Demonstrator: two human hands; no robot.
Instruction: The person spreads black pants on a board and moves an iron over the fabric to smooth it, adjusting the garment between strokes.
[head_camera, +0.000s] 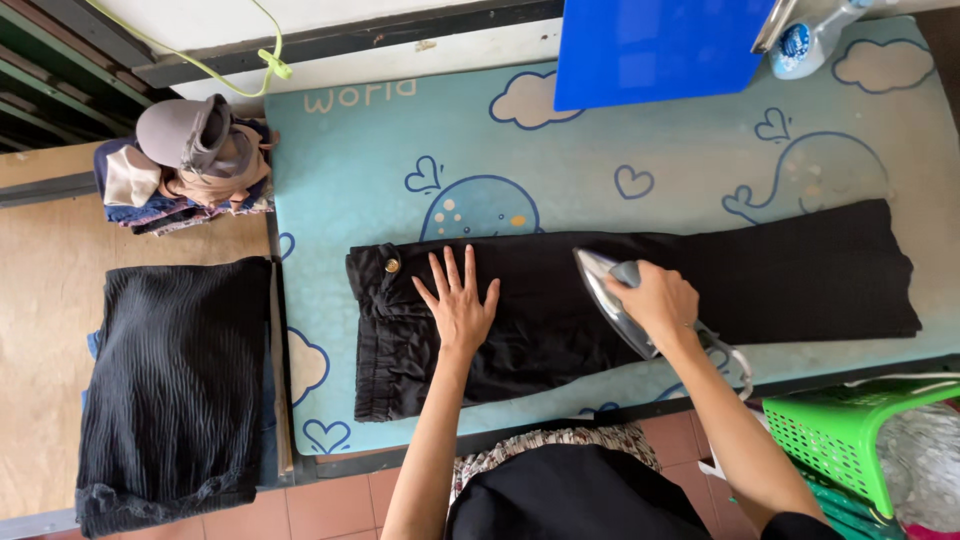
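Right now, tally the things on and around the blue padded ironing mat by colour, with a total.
Black: 2, the long black trousers and the folded black ribbed garment.
Blue: 1, the flat blue board.
Green: 1, the green plastic basket.
Silver: 1, the silver iron.
Total: 5.

Spray bottle (815, 35), top right corner of the padded mat: pale translucent body, round blue label (795, 42) with white print.

Iron (612, 300) on trousers (560, 310), basket (840, 430) right
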